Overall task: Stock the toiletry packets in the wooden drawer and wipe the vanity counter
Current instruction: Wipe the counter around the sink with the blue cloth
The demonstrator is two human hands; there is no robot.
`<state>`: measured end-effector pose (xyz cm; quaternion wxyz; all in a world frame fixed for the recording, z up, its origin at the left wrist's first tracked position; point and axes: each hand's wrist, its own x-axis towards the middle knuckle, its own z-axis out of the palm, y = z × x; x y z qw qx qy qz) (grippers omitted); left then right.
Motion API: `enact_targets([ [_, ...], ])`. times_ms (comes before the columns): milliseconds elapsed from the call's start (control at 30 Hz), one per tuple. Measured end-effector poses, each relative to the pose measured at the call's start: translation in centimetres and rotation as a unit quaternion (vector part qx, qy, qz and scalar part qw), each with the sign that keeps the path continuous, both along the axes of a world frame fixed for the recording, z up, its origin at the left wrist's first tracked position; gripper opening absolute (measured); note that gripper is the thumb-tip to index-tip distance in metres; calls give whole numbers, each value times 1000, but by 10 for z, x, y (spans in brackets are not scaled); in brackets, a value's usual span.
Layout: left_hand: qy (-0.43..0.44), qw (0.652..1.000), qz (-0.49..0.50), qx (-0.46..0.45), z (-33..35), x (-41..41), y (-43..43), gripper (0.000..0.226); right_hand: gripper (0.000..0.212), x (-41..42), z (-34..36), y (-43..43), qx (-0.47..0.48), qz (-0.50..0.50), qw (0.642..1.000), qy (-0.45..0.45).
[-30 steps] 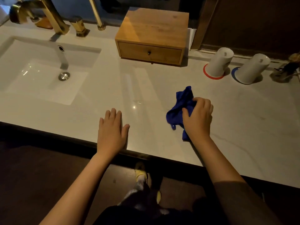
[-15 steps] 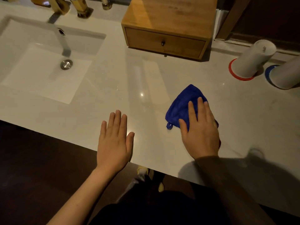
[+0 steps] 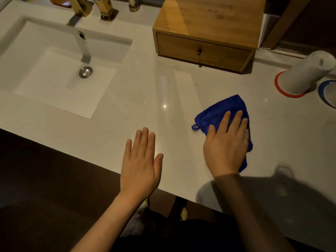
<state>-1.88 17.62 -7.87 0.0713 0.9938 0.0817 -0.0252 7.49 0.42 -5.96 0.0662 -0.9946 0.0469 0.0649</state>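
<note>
- My right hand (image 3: 225, 146) lies flat on the blue cloth (image 3: 221, 113), palm down and fingers spread over its near half; nothing is pinched, so my grip is only downward pressure holding the cloth to the desk (image 3: 127, 110).
- My left hand (image 3: 141, 160) is open and holds nothing, resting flat at the near edge of the desk, left of the cloth and apart from it.
- The cloth sits right of centre on the desk, nearer than the wooden drawer box (image 3: 205, 31) and well right of the sink (image 3: 60, 70).
- It looks like soft, light terry that will bunch and fold under my palm instead of keeping its shape. I judge it drags well on the smooth pale stone, though a corner may roll under on a fast stroke.
- Best hold for wiping: palm centred, fingers fanned toward the far corner so the pressure spreads. For lifting, I would pinch a gathered fold or the small loop (image 3: 195, 127) at its left corner.
- The drawer is closed, and I see no toiletry packets anywhere, so I take wiping to be the step in hand.
- The white cup (image 3: 307, 73) on a red coaster at the far right looks light and easy to tip, so strokes that way should stop short.
</note>
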Motion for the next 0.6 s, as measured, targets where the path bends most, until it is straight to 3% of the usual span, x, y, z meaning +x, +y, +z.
enact_targets([
  [133, -1, 1000, -7, 4, -1, 1, 1, 57, 59, 13, 20, -26, 36, 75, 996, 32],
  [267, 3, 1000, -9, 6, 0, 1, 1, 59, 62, 16, 5, -42, 52, 210, 976, -20],
  [467, 8, 1000, -9, 3, 0, 1, 1, 59, 66, 12, -7, -13, 75, 84, 991, -74],
  [600, 19, 1000, -12, 0, 0, 2, 2, 59, 57, 12, -10, 15, 58, -4, 994, -92],
])
